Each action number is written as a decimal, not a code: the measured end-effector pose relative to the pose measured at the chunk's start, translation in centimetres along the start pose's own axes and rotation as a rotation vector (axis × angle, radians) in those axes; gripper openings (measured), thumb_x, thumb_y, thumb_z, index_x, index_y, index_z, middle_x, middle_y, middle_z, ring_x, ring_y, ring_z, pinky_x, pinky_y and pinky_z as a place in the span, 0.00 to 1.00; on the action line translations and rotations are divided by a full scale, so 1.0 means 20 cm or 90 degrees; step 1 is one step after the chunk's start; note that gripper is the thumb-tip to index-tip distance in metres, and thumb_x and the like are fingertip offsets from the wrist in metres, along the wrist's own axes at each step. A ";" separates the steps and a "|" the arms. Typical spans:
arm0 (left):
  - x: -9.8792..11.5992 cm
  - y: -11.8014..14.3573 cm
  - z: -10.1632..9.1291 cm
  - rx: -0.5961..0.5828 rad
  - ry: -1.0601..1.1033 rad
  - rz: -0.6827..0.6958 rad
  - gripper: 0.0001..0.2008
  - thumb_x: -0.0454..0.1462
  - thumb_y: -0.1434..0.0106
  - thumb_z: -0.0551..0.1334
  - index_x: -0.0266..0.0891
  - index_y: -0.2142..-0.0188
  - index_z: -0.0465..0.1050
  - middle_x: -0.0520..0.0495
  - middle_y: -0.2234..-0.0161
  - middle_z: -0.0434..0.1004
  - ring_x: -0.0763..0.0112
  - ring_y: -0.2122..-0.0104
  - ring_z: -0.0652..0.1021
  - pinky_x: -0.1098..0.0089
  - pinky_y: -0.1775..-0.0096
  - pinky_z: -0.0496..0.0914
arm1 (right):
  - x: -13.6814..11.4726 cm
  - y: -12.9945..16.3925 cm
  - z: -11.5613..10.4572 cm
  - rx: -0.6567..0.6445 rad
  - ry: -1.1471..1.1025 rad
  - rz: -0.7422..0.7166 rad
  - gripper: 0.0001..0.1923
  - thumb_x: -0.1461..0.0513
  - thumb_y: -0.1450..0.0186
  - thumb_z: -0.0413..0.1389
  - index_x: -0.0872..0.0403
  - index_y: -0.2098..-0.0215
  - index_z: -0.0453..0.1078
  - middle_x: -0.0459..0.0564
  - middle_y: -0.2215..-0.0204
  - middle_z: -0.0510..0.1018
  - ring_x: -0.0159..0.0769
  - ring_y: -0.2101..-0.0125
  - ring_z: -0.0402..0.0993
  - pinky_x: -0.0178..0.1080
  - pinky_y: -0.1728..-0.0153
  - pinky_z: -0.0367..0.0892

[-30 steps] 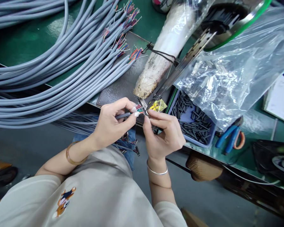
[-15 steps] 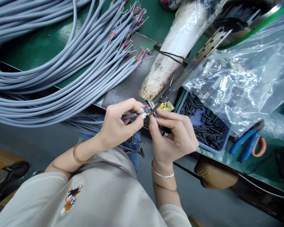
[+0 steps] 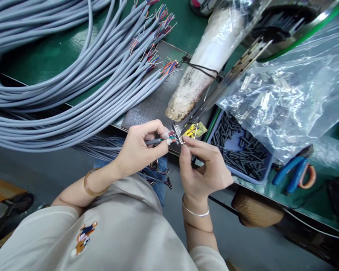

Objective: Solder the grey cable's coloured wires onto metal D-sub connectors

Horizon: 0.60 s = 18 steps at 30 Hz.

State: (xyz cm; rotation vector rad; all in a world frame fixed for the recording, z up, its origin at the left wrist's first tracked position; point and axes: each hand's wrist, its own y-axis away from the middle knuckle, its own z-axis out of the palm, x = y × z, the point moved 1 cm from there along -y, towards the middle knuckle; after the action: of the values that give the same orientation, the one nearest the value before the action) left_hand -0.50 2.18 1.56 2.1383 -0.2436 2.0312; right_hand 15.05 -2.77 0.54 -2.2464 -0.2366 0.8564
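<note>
My left hand (image 3: 141,146) pinches a grey cable (image 3: 153,142) between thumb and fingertips, close to its stripped end. Short coloured wires (image 3: 172,137) fan out from the cable to the pins of a small metal multi-pin connector (image 3: 177,134). The thumb and index finger of my right hand (image 3: 206,162) are closed on the lower right end of this connector. Just right of it is the dark tip of a perforated metal rod (image 3: 234,77) that looks like a soldering iron, apart from the connector. A small yellow label (image 3: 199,130) lies behind my right fingers.
Grey cables (image 3: 81,86) with bared coloured ends lie across the left bench. A white wrapped cylinder (image 3: 203,60) slants above my hands. To the right are a blue tray (image 3: 267,169) of black tubes, a plastic bag (image 3: 293,86) of metal parts, and blue-handled pliers (image 3: 292,173).
The connector has moved slightly left, away from the rod's tip, and its length now shows more fully. Both hands have shifted a little left with it, keeping their hold.
</note>
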 end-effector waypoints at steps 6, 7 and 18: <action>0.01 0.05 0.00 -0.091 -0.028 0.026 0.04 0.30 0.42 0.64 0.35 0.72 0.70 0.49 0.70 0.77 0.83 0.78 0.64 0.77 0.78 0.58 | 0.02 0.00 -0.06 0.082 -0.103 0.164 0.03 0.64 0.31 0.61 0.51 0.61 0.70 0.44 0.66 0.85 0.29 0.75 0.81 0.31 0.84 0.65; 0.02 0.06 0.00 -0.109 -0.023 0.028 0.04 0.30 0.42 0.64 0.35 0.71 0.70 0.50 0.70 0.77 0.84 0.79 0.63 0.77 0.78 0.57 | 0.02 0.00 -0.07 0.059 -0.105 0.192 0.03 0.63 0.31 0.61 0.51 0.61 0.71 0.44 0.66 0.85 0.28 0.77 0.79 0.31 0.84 0.63; 0.00 0.11 -0.05 -0.188 0.273 -0.099 0.12 0.28 0.46 0.66 0.36 0.62 0.69 0.54 0.71 0.70 0.84 0.77 0.68 0.82 0.75 0.63 | 0.03 0.06 -0.12 0.013 -0.201 0.004 0.07 0.68 0.36 0.63 0.51 0.64 0.72 0.48 0.61 0.87 0.35 0.69 0.84 0.35 0.76 0.73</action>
State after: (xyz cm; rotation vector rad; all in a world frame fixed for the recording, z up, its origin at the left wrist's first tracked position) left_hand -1.95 0.25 1.69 1.4645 -0.2826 2.1425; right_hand 17.02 -4.78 0.73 -2.0856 -0.3645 1.2104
